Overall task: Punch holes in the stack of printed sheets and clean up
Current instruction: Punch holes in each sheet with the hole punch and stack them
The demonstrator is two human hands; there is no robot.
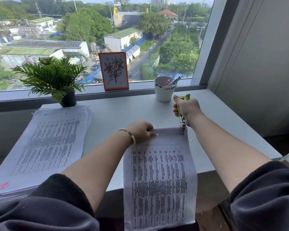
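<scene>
Daylight pours through the big window over a pale counter (117,112), with a potted fern (52,77), a flower drawing (114,70) and a white cup of pens (164,89) lined along the sill. Front and centre, the printed sheets (158,180) lie lengthwise, long axis running from the person out toward the window, near end hanging off the counter edge. Left hand (141,131) has curled fingers on the top left corner, pinning it down. Right hand (186,108) is wrapped tight around the green-handled hole punch (182,124), nose pointing down and biting the top right edge. One hole (157,134) already shows near the left hand, so I'd say this bundle is half done. Over to the left, a thick stack (45,144) carries holes along its far edge, looks finished. Cleaning up is still ahead: paper dots (157,125) are scattered across the counter.
</scene>
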